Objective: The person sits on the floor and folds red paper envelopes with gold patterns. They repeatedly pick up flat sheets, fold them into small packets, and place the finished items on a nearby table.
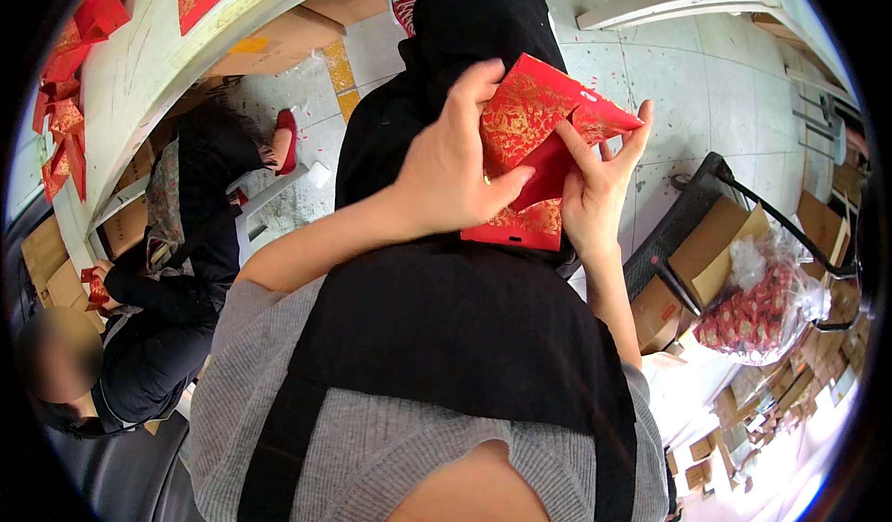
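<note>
Over my lap I hold a red folded-paper piece (522, 113) with gold floral print, its parts standing at angles to each other. It looks like a small box or envelope partly opened out; which one I cannot tell. My left hand (455, 164) grips its left side, thumb across the front and fingers along the upper left edge. My right hand (599, 183) holds the right side, one finger against the plain red inner face and another by the pointed right corner. Some of the right fingertips are hidden.
A white table (139, 76) at the upper left bears red-and-gold paper pieces (65, 118). At left another person (167, 336) sits, holding a similar red piece. On the right, a black cart (683, 215) carries cardboard boxes and a clear bag (757, 313) of red items.
</note>
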### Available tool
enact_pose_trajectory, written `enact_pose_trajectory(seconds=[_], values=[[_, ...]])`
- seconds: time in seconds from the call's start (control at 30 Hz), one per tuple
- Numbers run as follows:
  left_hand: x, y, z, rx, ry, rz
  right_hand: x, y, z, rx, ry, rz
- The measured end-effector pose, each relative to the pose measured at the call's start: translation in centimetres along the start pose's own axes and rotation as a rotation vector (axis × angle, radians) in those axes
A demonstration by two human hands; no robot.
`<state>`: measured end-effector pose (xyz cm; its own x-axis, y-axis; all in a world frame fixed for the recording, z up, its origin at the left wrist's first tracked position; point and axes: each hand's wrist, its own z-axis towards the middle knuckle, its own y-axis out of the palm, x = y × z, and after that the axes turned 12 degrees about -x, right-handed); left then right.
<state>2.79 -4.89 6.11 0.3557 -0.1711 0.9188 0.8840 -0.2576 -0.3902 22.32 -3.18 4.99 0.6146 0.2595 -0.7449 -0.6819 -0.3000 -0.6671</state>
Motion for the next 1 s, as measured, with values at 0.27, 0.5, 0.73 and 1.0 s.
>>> enact_pose_trajectory(seconds=[0.27,0.5,0.73,1.0], values=[[-1.1,-2.9,5.9,-0.289,0.116,0.177,-0.1,-0.1,0.1,-0.11,-0.046,-0.222],[-0.9,-3.4,5.4,-0.442,0.12,0.275,-1.0,0.3,-1.3,-0.068,-0.043,-0.49],[-1.3,-3.7,5.2,-0.429,0.085,0.31,-4.8,-3.7,-2.6,-0.198,0.107,0.218],[-1.1,-3.3,5.9,-0.43,0.076,0.303,-6.3,-1.5,-0.3,-0.357,0.633,1.424]])
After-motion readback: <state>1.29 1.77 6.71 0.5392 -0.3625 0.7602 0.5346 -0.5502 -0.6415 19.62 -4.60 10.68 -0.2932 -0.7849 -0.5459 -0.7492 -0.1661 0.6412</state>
